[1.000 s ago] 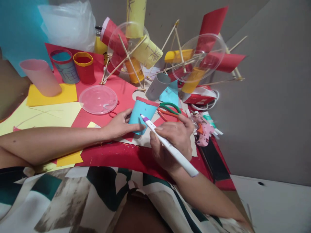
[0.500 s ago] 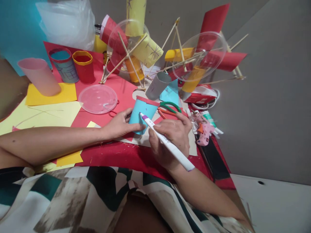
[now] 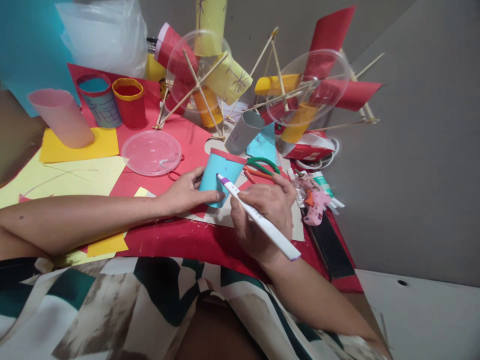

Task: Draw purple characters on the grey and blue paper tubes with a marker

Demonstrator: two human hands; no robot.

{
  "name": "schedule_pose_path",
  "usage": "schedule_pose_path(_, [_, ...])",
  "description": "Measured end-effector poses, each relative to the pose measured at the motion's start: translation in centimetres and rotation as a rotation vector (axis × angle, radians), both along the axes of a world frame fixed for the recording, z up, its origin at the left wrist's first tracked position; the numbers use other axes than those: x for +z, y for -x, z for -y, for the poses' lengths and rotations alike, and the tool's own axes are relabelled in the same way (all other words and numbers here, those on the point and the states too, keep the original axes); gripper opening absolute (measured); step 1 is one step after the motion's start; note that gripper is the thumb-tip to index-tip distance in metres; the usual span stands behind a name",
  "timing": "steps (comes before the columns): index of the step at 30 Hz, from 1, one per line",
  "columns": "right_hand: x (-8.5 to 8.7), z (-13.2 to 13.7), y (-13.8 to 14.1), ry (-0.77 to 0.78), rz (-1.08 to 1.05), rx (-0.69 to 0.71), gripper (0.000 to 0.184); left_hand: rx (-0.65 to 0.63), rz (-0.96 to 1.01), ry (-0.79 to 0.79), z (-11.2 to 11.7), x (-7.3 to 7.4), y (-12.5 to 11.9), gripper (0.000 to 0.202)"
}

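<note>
My left hand [image 3: 183,191] grips a blue paper cup with a red rim [image 3: 218,172], which lies tilted on the work surface. My right hand [image 3: 264,212] is closed round a white marker with a purple tip [image 3: 255,216]. The marker's tip rests against the cup's blue side. Both forearms reach in from below over the red paper sheet [image 3: 180,240].
Green-handled scissors [image 3: 262,169] lie just behind my right hand, a pink glue gun [image 3: 315,202] to its right. A clear plastic lid [image 3: 152,152], pink cup [image 3: 62,117], blue cup [image 3: 99,100] and red cup [image 3: 130,102] stand at left. Two stick-and-paper wheel models [image 3: 202,70] stand behind.
The marker has tilted a little, its rear end moving up and left; the tip stays on the cup. My left hand and the cup have not moved.
</note>
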State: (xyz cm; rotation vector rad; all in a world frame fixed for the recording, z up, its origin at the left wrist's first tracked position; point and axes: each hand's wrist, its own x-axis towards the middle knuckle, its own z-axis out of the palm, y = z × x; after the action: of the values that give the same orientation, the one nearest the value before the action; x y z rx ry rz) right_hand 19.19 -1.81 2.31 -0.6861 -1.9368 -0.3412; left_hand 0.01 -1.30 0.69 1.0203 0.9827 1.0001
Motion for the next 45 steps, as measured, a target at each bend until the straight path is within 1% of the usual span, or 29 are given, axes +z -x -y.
schedule_pose_path(7, [-0.4, -0.2, -0.2, -0.020, -0.026, -0.001, 0.010, -0.010, 0.013, -0.013, 0.0, -0.3, 0.1, 0.064])
schedule_pose_path(10, [-0.5, -0.2, -0.3, -0.002, -0.057, 0.007, 0.009, -0.017, 0.024, -0.010, 0.1, -0.2, 0.1, 0.066])
schedule_pose_path(17, [-0.3, -0.1, -0.6, 0.022, -0.072, -0.004, 0.009, -0.021, 0.025, 0.002, 0.1, 0.0, 0.0, 0.068])
schedule_pose_path(24, [-0.1, -0.1, -0.9, 0.027, -0.097, 0.013, 0.012, -0.007, 0.022, -0.007, 0.1, -0.1, 0.1, 0.075])
schedule_pose_path(34, [0.0, 0.0, -1.1, 0.030, -0.097, 0.025, 0.011, -0.011, 0.027, -0.001, 0.2, -0.2, 0.1, 0.076])
schedule_pose_path(39, [-0.1, 0.0, -1.3, 0.068, -0.108, 0.021, 0.009, -0.010, 0.028, 0.009, 0.1, -0.3, 0.2, 0.077])
schedule_pose_path(45, [0.1, 0.3, -1.2, 0.102, -0.143, -0.005, 0.012, -0.012, 0.044, -0.002, 0.2, -0.2, 0.2, 0.076])
